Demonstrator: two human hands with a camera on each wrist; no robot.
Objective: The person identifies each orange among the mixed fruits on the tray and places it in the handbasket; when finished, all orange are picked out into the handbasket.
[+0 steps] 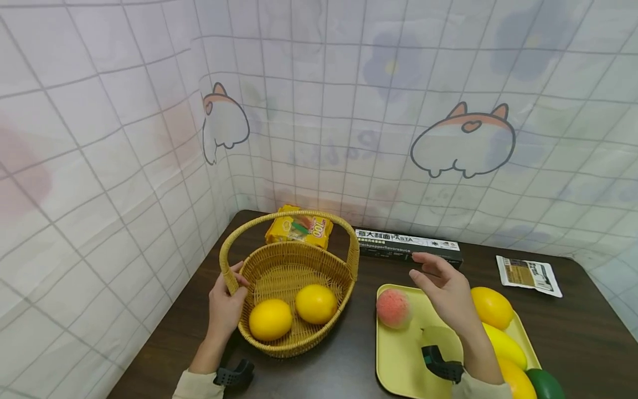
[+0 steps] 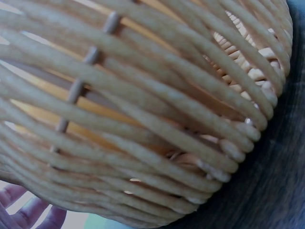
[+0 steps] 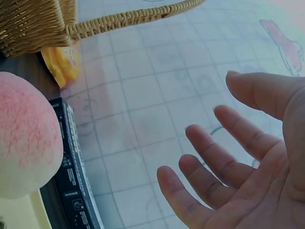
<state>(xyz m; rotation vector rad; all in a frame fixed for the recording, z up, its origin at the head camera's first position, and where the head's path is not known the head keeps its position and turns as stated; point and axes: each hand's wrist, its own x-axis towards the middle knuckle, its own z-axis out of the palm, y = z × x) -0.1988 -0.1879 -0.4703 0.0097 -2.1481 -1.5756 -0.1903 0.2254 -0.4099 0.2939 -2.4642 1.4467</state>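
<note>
My left hand (image 1: 226, 305) grips the left side of a wicker basket (image 1: 284, 349), where its arched handle meets the rim. Two yellow lemons (image 1: 271, 320) lie inside, toward the front. The left wrist view is filled by the basket's woven side (image 2: 143, 109), with a few fingertips (image 2: 28, 212) at its lower left. Over the pale yellow tray (image 1: 391, 366) hovers my right hand (image 1: 446, 291), fingers spread and loosely bent, holding nothing. A pink peach (image 1: 394, 308) sits in the tray's far left corner, left of this hand. Under the right wrist a pale yellow-green fruit (image 1: 441, 339) is partly hidden.
More fruit crowds the tray's right side: a yellow one (image 1: 492, 308), a long yellow one (image 1: 505, 346) and a dark green one (image 1: 545, 383). Behind stand a yellow snack packet (image 1: 299, 227), a black pasta box (image 1: 399, 246) and a flat pouch (image 1: 529, 275) near the curtain (image 1: 339, 111).
</note>
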